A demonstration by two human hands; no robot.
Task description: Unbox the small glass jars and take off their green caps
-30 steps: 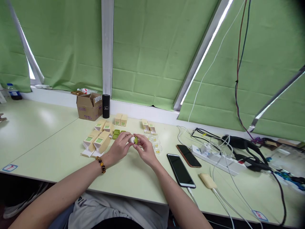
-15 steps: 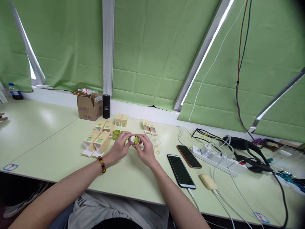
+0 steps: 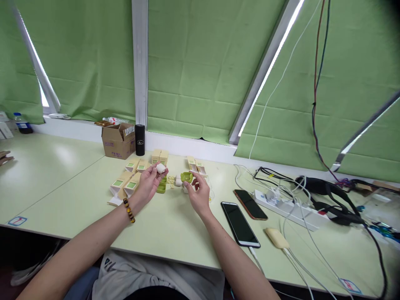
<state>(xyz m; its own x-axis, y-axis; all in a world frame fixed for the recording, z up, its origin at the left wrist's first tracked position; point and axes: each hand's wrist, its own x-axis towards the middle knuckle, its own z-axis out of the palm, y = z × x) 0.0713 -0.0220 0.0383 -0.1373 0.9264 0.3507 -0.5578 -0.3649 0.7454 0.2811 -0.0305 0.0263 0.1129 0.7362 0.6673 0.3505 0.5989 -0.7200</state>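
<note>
My left hand (image 3: 150, 180) is raised a little above the table, palm up, with a small rounded white case (image 3: 160, 168) held at its fingertips. To its right, my right hand (image 3: 199, 191) grips a hollow green shell (image 3: 186, 177) between thumb and fingers, its inside facing up. The white case and the shell are apart. Between the hands lie more green shells (image 3: 161, 186), several tiny yellow pieces (image 3: 171, 182) and another white piece (image 3: 178, 180). Clear plastic (image 3: 211, 194) shows partly behind my right hand.
Cream boxes (image 3: 120, 183) stand left of my hands, with others (image 3: 196, 166) behind. A cardboard box (image 3: 118, 141) and black tumbler (image 3: 140, 140) are at the back. Phones (image 3: 240, 225), a power strip (image 3: 289, 210) and cables occupy the right. Another person's hand (image 3: 4, 158) shows at the left edge.
My hands were together around the white case and green shell. They have separated: the white case is now in my left hand, the green shell in my right.
</note>
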